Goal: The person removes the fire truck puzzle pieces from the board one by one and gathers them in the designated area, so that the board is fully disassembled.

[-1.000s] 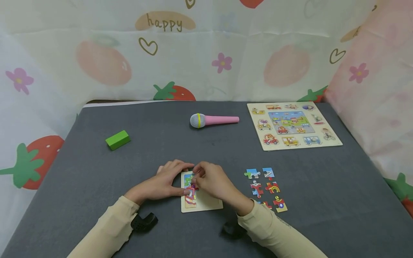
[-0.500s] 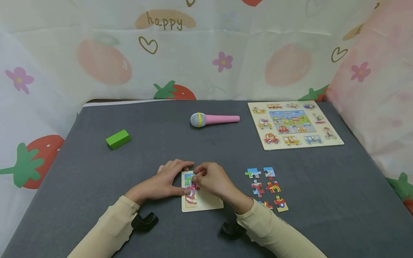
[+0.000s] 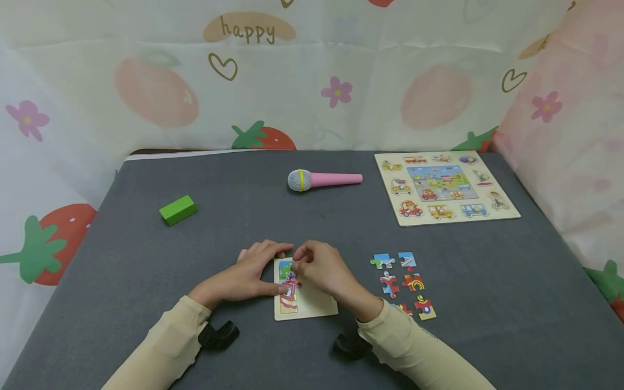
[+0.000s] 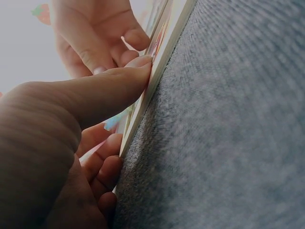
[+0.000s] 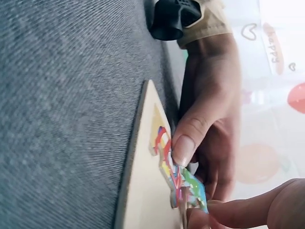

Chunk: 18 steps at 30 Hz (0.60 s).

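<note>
A pale curtain printed with strawberries, hearts and flowers hangs behind a table under dark grey cloth. On the cloth's far right lies a large puzzle board with vehicle pictures set around a central scene.

Two arms in beige sleeves reach in from the near edge, a black wrist device below each cuff. The left hand lies at the left side of a small puzzle tray, near the table's front middle; its thumb stretches straight, well apart from the other fingers, and presses on the pieces in the tray while the fingers rest by its top left corner. The right hand leans over the tray's upper part, thumb and forefinger drawn together.

Beyond the hands lies a pink microphone, its silver head pointing left, and farther left, near the table's side, a green block. To the right of the tray six loose pieces lie in two columns, the nearest left one partly covered by the right arm.

Inside the tray, joined pieces fill a strip along the left. At its top, a green-and-blue piece sits between the right fingertips, which seem to pinch it, though blur softens the contact.
</note>
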Available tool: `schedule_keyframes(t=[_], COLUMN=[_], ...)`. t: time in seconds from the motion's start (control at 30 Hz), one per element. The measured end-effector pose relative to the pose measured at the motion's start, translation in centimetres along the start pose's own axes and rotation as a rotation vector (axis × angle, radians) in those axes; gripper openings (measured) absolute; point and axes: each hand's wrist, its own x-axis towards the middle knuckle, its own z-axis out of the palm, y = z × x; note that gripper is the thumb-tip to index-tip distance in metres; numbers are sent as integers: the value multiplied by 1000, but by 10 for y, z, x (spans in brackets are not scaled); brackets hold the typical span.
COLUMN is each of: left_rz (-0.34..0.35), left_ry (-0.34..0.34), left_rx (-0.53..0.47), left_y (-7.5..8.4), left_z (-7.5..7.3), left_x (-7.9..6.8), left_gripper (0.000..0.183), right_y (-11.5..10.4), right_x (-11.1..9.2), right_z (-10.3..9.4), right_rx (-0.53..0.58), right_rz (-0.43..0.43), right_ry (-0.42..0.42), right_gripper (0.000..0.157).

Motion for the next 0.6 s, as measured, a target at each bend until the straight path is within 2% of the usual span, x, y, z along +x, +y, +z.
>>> schedule_keyframes(t=[0.33, 0.47, 0.6], left_rz=[9, 5, -1], left_ry=[4, 1, -1], left_rx=[0, 0, 7], left_y=[-1, -1, -2], left_z=[1, 1, 1], left_x=[1, 1, 1], left_gripper=[77, 77, 74], right_y=[3, 4, 11], right_x=[3, 2, 1], right_z=[-1, -12, -31], right_rx=[-7, 12, 2], right_rz=[-16, 8, 46], right_ry=[13, 32, 56], right_gripper=[6, 7, 7])
